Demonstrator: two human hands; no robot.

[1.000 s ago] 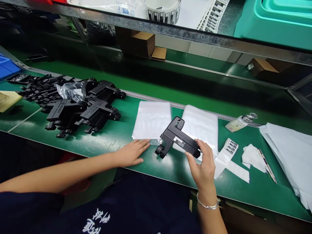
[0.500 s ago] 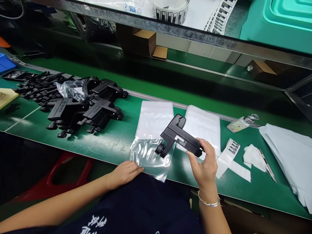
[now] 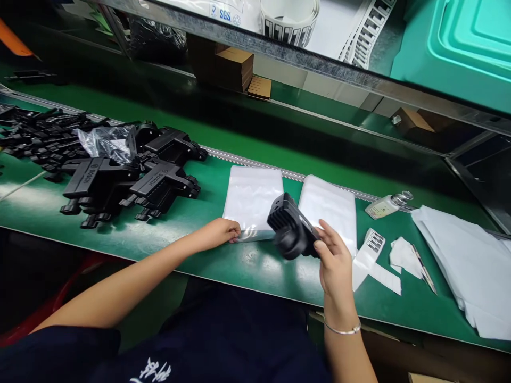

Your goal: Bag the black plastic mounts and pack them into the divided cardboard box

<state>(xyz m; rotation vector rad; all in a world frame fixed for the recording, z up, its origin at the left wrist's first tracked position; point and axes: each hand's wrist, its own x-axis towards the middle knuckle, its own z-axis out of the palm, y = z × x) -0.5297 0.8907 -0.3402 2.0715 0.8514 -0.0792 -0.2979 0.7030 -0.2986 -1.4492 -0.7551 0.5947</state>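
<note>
My right hand [image 3: 334,259] grips one end of a black plastic bracket [image 3: 293,227], raised over the bench in front of me. The bracket is turned so that its ribbed end and a rounded knob, blurred by motion, face me. My left hand [image 3: 220,233] is closed, fingers pinched on the near edge of a clear plastic bag [image 3: 255,234]. This bag lies at the front of a stack of white packing sleeves [image 3: 253,194]. A second white stack [image 3: 330,205] lies just behind my right hand and the bracket.
Several black BOSCH brackets [image 3: 159,183] are heaped on the left of the green bench [image 3: 223,271], with a crumpled clear bag [image 3: 109,143] on top. To the right are a small bottle [image 3: 387,205], a label strip [image 3: 371,250], a pen-like tool [image 3: 425,271] and white sheets [image 3: 459,266].
My left hand has moved up and forward to the bag's edge, and the bag's clear part no longer spreads toward me. My right hand has turned the bracket end-on.
</note>
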